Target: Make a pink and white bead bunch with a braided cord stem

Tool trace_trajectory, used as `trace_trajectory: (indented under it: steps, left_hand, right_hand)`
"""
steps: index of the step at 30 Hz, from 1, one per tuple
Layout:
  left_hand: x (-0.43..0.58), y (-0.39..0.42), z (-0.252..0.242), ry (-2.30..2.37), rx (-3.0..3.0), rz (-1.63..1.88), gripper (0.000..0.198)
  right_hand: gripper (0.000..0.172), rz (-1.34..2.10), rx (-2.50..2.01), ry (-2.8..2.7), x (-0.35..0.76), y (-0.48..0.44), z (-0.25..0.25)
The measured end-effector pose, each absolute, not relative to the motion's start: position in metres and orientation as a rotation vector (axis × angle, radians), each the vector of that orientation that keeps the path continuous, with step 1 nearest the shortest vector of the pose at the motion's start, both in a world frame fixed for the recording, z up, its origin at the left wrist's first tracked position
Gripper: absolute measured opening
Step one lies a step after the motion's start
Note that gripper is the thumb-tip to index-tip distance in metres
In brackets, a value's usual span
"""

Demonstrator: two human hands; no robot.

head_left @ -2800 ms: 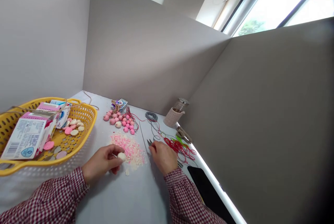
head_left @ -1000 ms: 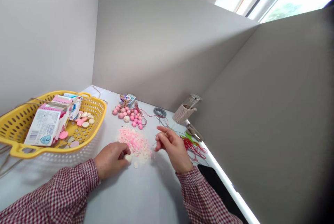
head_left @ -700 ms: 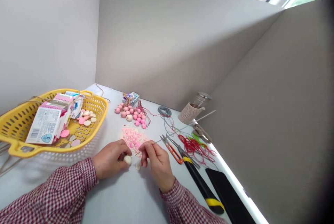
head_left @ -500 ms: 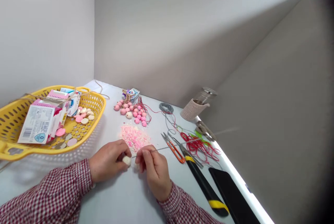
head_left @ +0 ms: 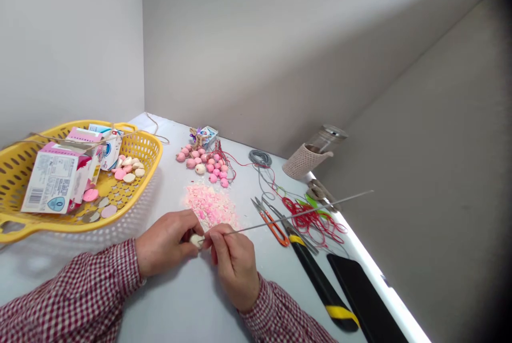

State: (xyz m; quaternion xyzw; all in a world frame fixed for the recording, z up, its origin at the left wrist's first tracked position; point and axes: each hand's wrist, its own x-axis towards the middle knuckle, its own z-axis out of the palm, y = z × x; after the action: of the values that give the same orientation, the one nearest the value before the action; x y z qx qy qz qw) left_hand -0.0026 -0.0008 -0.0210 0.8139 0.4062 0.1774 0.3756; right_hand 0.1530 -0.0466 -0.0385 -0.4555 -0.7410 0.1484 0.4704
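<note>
Between the thumb and fingers of my left hand (head_left: 171, 241) is a small cream-white ball (head_left: 196, 240), perhaps a bead carved from soap. My right hand (head_left: 235, 260) pinches a long thin grey rod (head_left: 296, 215), like a wire or needle. Its near end meets the ball's right side; how deep it goes in I cannot tell. The far end points up and right, over the scissors and threads. Just beyond both hands lies a heap of pink and white shavings (head_left: 210, 205).
At left stands a yellow basket (head_left: 150, 172) with boxes and pink and white discs. Several pink balls (head_left: 214, 167) lie at the back. To the right are orange-handled scissors (head_left: 276, 228), black-yellow pliers (head_left: 320, 284), red cord (head_left: 304, 217), a black phone-like slab (head_left: 364, 297) and a covered jar (head_left: 306, 160).
My right hand has moved slightly left, bringing the rod's near end against the ball. The rod's far end now shows farther right and higher. The view has shifted a little.
</note>
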Motion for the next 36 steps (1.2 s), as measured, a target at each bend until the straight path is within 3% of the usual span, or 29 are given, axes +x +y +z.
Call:
trace_trajectory:
  steps: [36]
  left_hand:
    - [-0.0032,0.0002,-0.0221,1.054,2.089,0.451,0.007]
  right_hand:
    - [0.029,0.336,-1.147,-1.807,0.1514,-0.0464,-0.0376]
